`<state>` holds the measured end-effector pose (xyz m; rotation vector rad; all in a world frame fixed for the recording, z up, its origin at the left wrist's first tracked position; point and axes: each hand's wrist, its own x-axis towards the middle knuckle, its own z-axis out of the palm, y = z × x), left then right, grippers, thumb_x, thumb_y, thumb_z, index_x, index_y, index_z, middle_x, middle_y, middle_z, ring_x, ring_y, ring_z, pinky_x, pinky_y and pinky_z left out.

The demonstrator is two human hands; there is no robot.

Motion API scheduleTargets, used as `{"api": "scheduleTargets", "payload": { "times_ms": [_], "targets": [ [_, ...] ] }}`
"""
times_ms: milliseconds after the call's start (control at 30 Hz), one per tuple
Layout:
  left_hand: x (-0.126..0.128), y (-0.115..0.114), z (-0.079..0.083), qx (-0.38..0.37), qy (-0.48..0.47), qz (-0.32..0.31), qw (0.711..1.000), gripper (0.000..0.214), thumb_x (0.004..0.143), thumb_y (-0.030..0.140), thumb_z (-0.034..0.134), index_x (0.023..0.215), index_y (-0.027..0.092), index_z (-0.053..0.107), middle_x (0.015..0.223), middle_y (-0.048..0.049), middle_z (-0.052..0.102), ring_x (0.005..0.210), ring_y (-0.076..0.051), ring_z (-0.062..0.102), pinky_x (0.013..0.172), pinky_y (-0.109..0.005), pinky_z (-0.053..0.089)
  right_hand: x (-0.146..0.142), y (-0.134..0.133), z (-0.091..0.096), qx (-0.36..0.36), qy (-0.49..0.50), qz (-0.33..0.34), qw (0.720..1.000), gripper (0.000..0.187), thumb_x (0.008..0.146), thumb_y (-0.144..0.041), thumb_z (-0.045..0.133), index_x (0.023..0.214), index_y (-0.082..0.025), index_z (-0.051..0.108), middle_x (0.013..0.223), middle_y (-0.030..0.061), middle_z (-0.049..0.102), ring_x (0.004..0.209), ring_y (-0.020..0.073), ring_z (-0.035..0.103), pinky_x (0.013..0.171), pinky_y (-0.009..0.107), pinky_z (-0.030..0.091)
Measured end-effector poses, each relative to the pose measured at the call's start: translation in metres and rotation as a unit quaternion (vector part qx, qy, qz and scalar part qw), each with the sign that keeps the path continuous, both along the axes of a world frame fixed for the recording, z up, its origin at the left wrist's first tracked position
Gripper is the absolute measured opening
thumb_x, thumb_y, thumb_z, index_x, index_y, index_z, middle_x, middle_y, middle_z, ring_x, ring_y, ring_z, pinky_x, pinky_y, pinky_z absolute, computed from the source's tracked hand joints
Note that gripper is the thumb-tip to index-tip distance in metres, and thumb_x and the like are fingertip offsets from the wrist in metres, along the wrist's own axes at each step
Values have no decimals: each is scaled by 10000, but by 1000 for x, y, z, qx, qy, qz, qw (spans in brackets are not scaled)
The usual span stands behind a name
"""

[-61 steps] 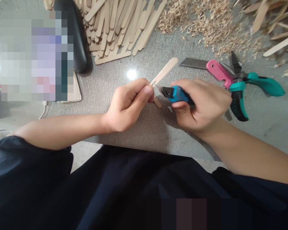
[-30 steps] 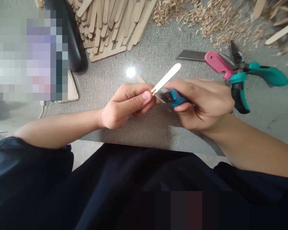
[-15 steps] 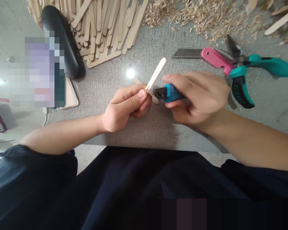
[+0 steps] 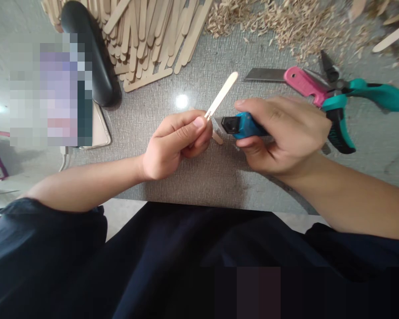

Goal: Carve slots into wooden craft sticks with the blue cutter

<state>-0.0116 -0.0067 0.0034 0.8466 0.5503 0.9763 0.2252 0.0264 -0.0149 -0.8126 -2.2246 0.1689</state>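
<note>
My left hand is closed, pinching a wooden craft stick between thumb and fingers. The stick slants up to the right, with a small notch or cut mark close to the thumb. In my right hand is a blue utility knife with a black nose, its short blade pointing left toward the stick. A small gap shows between blade and stick. Below the left fingers, part of another wooden piece shows; the rest of it is hidden by the hand.
A pile of craft sticks lies at the top, beside a black case. Wood shavings spread at top right. Right of the hands are a pink folding knife and teal-handled pliers. A partly blurred phone with a cable lies left.
The knife in my right hand has drawn back slightly to the right, its blade coming away from the stick. The whole view has shifted a little.
</note>
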Motion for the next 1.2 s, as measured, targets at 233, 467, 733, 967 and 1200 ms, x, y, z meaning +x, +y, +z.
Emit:
{"api": "scheduleTargets", "payload": {
  "times_ms": [233,467,733,967,1200],
  "targets": [
    [1,0,-1,30,61,7,998,777,1058,862,667,689,225,417,578,51,343,478,-60,287,466,-300,199,1,1,3,-1,-9,21,1000,629,1224,-639,468,1333,-142,837,775,65,722,650,214,614,625,409,428],
    [-7,-4,-1,128,96,27,987,491,1194,514,647,810,215,589,637,45,423,542,-67,368,537,-305,295,9,0,16,-92,-19,79,992,520,1237,-620,455,1387,-248,786,816,17,728,655,185,633,645,354,490],
    [-9,-8,-3,172,138,31,975,474,1209,517,602,834,229,577,659,30,472,562,-91,402,556,-319,387,9,0,18,-109,-8,84,991,501,1219,-616,524,1415,-255,811,908,42,799,702,192,686,663,349,528],
    [-1,-5,-1,145,108,39,983,550,1186,576,641,778,224,529,628,47,419,514,-69,323,489,-300,307,2,-3,6,-25,14,28,999,518,1215,-630,538,1394,-236,822,796,31,740,641,182,604,612,352,449],
    [0,-5,-4,127,156,112,973,626,1169,663,638,736,224,529,596,45,407,529,-81,328,492,-308,280,1,-2,-3,14,23,-18,999,475,1112,-661,749,1380,-278,834,926,47,818,713,203,694,651,362,509]
  ]
}}
